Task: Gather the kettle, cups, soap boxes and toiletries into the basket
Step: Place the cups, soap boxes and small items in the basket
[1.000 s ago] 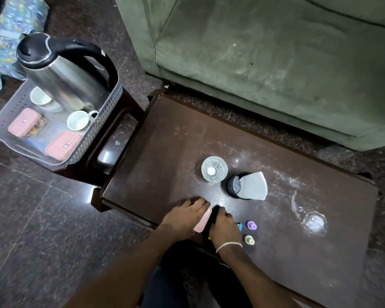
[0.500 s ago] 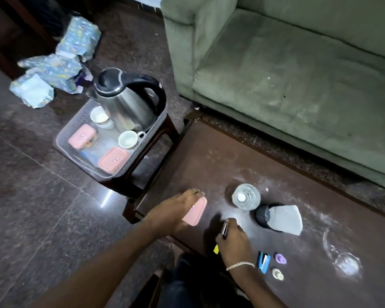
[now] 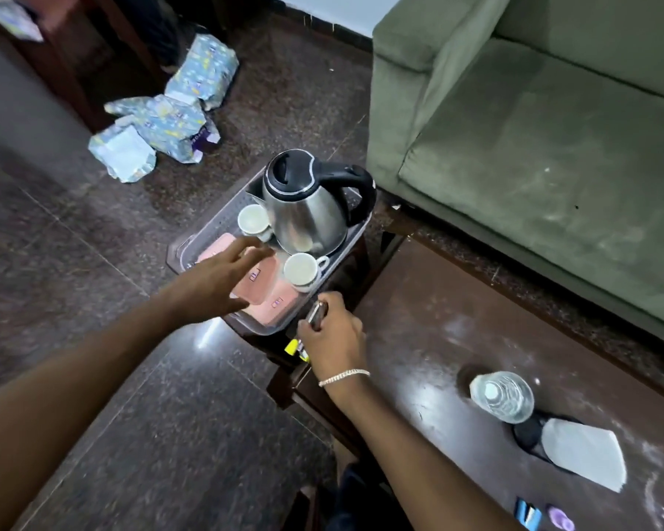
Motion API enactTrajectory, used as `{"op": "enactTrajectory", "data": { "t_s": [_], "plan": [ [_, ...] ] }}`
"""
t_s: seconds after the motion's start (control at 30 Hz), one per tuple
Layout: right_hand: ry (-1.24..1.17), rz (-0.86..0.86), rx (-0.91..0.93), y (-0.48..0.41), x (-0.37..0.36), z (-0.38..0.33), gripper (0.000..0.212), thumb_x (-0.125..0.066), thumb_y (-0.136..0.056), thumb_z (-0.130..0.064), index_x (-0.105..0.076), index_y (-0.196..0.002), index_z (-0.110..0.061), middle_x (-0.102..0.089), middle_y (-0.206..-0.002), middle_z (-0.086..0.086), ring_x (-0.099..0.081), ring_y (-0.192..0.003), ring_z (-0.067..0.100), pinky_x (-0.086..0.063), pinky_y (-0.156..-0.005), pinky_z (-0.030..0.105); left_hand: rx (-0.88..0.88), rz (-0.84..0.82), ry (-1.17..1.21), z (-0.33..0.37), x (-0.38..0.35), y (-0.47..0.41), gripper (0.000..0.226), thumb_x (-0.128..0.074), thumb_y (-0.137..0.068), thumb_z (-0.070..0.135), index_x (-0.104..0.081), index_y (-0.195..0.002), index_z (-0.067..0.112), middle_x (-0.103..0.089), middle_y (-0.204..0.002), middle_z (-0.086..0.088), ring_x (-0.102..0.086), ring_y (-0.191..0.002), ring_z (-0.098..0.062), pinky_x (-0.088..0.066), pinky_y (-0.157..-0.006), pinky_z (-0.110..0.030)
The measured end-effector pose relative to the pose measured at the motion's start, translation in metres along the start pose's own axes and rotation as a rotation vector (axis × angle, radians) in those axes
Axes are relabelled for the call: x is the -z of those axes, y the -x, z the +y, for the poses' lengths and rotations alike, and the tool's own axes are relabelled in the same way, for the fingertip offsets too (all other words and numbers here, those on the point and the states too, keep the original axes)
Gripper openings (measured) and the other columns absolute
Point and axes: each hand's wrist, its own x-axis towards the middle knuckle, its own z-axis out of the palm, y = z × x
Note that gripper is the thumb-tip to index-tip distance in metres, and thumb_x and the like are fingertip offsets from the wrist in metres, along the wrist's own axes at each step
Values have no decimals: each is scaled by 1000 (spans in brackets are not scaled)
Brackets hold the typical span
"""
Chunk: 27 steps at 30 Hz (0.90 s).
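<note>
- Left hand (image 3: 223, 279) spread over the soap box (image 3: 259, 279), grip unclear; it probably needed laying flat, clear of the cup (image 3: 301, 270).
- Right hand (image 3: 334, 335) clamped toiletries (image 3: 316, 315), likely bound for the basket (image 3: 179, 249).
</note>
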Motion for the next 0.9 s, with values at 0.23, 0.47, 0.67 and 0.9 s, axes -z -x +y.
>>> {"op": "enactTrajectory", "data": {
  "t_s": [0.23, 0.47, 0.67, 0.9],
  "plan": [
    [191, -122, 152, -49, -48, -42, 34, -61, -83, -20, -47, -113, -13, -65, -99, 20, -60, -93, 44, -44, -69, 41, -40, -101, -88, -62, -10, -18, 110, -92, -63, 8, -33, -155, 22, -33, -156, -4, -62, -119, -32, -45, -83, -27],
    [362, -156, 180, -70, -77, -54, 32, -60, -88, -14, -52, -118, -9, -65, -101, 18, -66, -90, 42, -51, -73, 41, -142, -199, -215, -78, -16, -33, 114, -95, -62, 27, -32, -157, 27, -39, -158, -2, -53, -117, -31, -55, -93, -44],
    [487, -139, 195, -75, -85, -53, 27, -59, -95, -14, -51, -120, -10, -64, -106, 13, -67, -95, 34, -53, -77, 40, -202, -151, -327, -79, -17, -38, 115, -96, -50, 46, -41, -150, 30, -52, -145, 6, -43, -101, -25, -50, -84, -42],
    [552, -148, 197, -75, -87, -51, 28, -53, -98, -21, -49, -124, -10, -62, -111, 12, -66, -99, 32, -53, -78, 40, -207, -189, -331, -78, -15, -43, 115, -98, -50, 49, -44, -150, 31, -52, -148, 11, -37, -109, -24, -51, -90, -43]
  ]
}}
